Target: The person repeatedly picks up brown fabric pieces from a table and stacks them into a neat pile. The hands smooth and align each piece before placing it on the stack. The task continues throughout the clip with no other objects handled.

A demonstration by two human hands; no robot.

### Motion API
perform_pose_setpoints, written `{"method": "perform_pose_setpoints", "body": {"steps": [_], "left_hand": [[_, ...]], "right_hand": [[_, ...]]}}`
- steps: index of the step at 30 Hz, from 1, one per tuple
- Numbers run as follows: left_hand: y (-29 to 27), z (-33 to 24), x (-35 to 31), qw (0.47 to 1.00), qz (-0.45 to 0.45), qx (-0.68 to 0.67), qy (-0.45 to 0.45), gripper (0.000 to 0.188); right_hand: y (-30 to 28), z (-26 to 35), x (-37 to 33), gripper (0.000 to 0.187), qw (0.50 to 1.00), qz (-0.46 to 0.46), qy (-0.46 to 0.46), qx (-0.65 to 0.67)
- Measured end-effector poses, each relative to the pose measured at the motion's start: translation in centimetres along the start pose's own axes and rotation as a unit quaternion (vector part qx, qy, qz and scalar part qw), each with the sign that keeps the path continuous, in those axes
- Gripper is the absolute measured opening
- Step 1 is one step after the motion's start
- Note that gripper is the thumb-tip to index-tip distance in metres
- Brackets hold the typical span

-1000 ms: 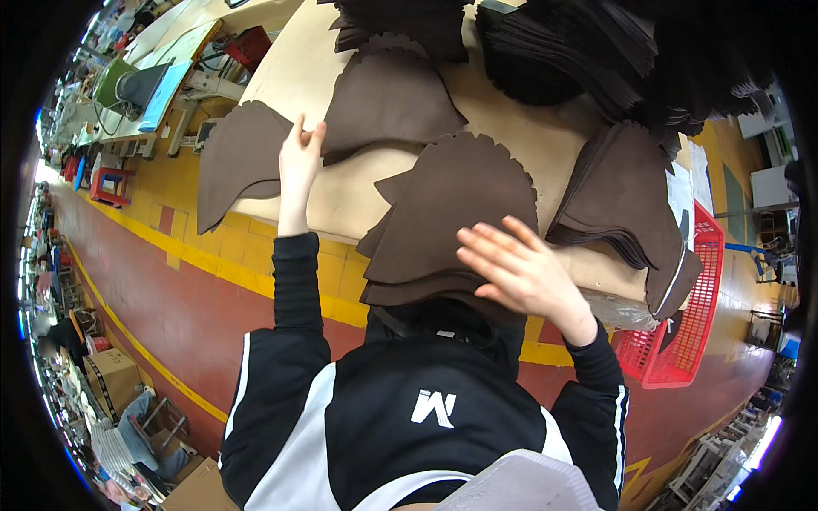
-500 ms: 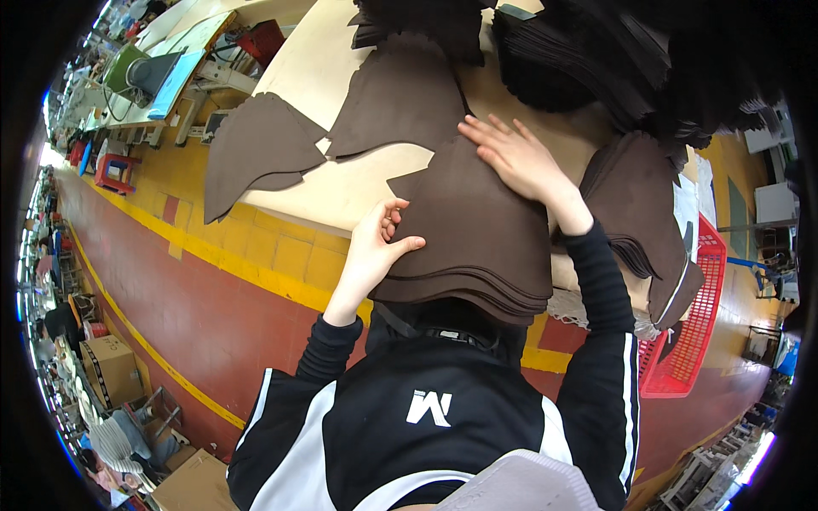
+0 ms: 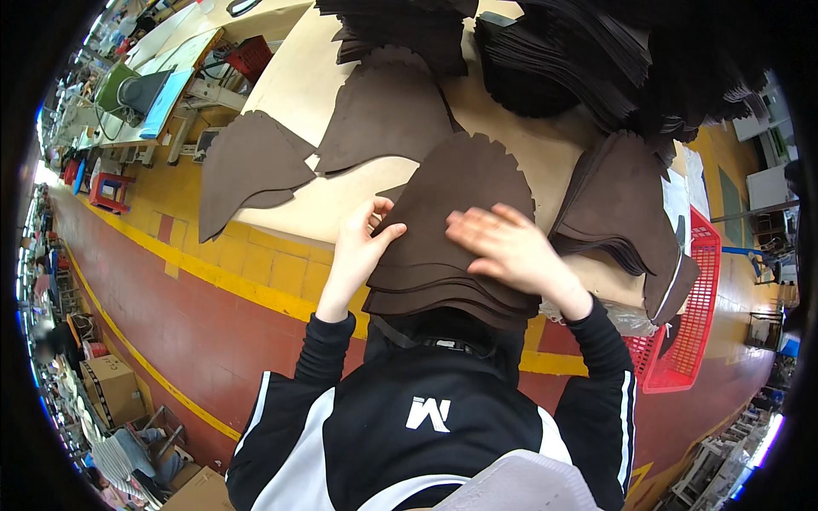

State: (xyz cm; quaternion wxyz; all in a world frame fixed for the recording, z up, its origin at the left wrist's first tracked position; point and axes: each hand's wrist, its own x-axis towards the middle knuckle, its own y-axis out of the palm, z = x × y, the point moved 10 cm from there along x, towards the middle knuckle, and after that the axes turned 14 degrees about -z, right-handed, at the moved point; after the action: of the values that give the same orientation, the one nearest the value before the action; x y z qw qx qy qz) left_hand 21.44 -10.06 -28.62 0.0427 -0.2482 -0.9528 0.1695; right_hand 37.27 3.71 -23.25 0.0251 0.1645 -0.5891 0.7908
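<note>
In front of me lies a stack of dark brown, flat cut pieces (image 3: 452, 183), with a notched, rounded far edge and fanned layers at the near edge. Their material I cannot tell. My left hand (image 3: 362, 243) is at the stack's left edge, its fingers loosely curled and apart from the thumb, which rests on the top piece. Over the right half of the top piece, my right hand (image 3: 511, 251) is stretched flat with its fingers spread, slightly blurred. A small pointed piece edge shows beyond my left fingertips.
Similar brown pieces lie at far left (image 3: 256, 162), ahead (image 3: 383, 111) and at right (image 3: 618, 200) on the pale table (image 3: 294, 200). Tall dark stacks (image 3: 562, 64) stand at the back. A red plastic basket (image 3: 690, 332) is at the table's right, above a red and yellow floor.
My right hand has moved from the stack's far right edge nearer to me, over its middle. The notched far edge now shows. My left hand has shifted slightly left.
</note>
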Motion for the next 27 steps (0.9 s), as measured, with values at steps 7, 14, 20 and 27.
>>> {"method": "perform_pose_setpoints", "body": {"steps": [7, 14, 20, 27], "left_hand": [[-3.6, -0.4, 3.5, 0.962, -0.123, -0.234, -0.064, 0.031], [-8.3, 0.9, 12.7, 0.978, -0.201, -0.017, 0.047, 0.036], [-1.8, 0.4, 4.0, 0.998, -0.008, -0.063, 0.027, 0.036], [0.4, -2.7, -3.1, 0.993, -0.058, 0.068, 0.071, 0.058]], "right_hand": [[-7.9, -5.9, -3.4, 0.067, 0.966, -0.13, 0.184, -0.124], [0.2, 6.4, -1.8, 0.067, 0.995, 0.042, -0.036, 0.08], [1.4, 0.4, 1.3, 0.063, 0.999, -0.016, 0.008, -0.028], [1.1, -11.3, 6.6, 0.059, 0.985, -0.007, 0.171, -0.031]]}}
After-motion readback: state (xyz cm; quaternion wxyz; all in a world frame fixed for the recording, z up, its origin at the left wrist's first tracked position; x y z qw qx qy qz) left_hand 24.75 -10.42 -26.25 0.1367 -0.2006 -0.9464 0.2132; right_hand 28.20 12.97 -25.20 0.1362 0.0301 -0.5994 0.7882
